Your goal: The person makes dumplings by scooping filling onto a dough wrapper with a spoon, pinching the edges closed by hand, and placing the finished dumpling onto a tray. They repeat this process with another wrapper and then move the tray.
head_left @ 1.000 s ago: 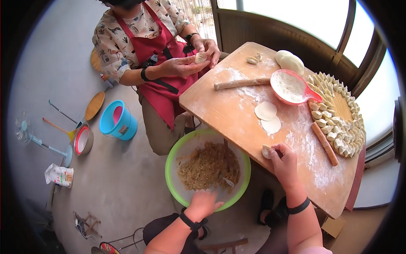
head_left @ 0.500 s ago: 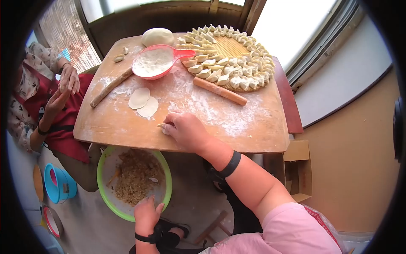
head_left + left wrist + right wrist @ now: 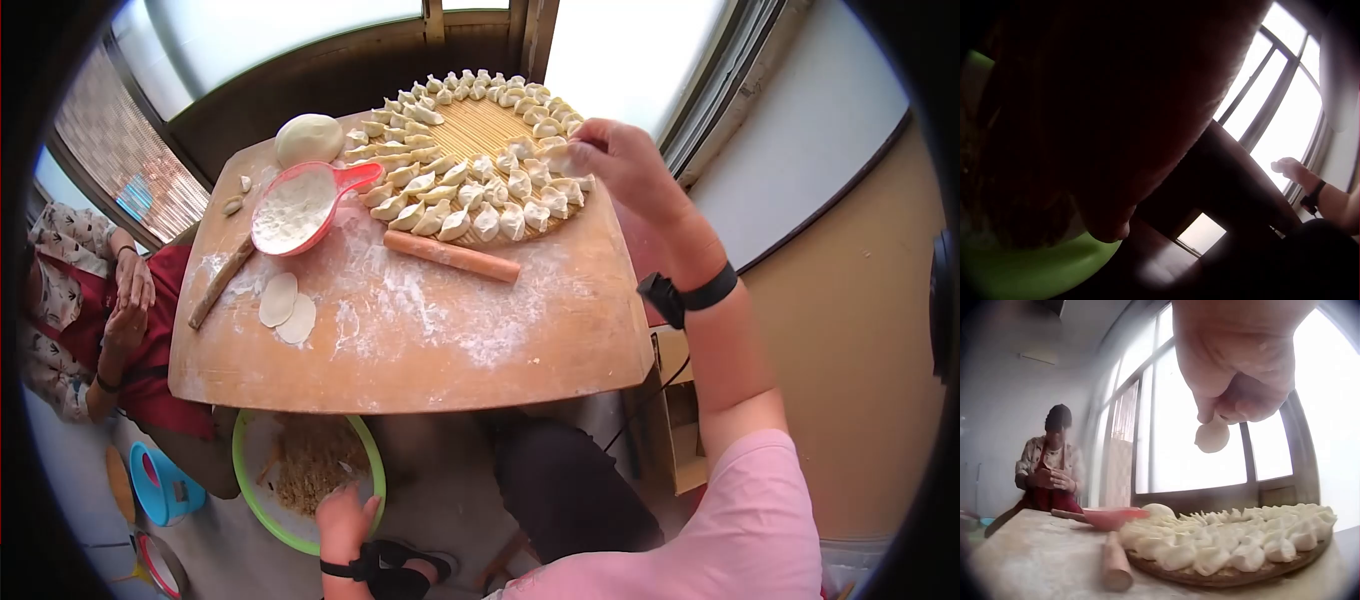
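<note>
My right hand (image 3: 625, 165) is raised over the right edge of a round slatted tray (image 3: 475, 130). It pinches a dumpling (image 3: 1212, 436), which hangs below the fingertips in the right wrist view. Rows of shaped dumplings (image 3: 487, 222) ring the tray around a bare middle patch. Down at the near rim of a green-edged basin (image 3: 240, 470), my left hand (image 3: 345, 518) lies with relaxed fingers and the thumb apart. Brown minced filling (image 3: 300, 470) fills part of that basin. The left wrist view is mostly dark, showing the hand's underside against the green rim.
On the floury wooden table (image 3: 420, 370) lie two round wrappers (image 3: 297, 318), a rolling pin (image 3: 452, 257) and a rough stick (image 3: 220, 282). A red scoop of flour (image 3: 295, 210) stands by a dough ball (image 3: 308, 140). Another person (image 3: 95, 320) sits at the left, hands together.
My right hand has lifted the dumpling off the table's near side and carried it away and right, above the tray. The view has swung right. My left hand stays at the basin.
</note>
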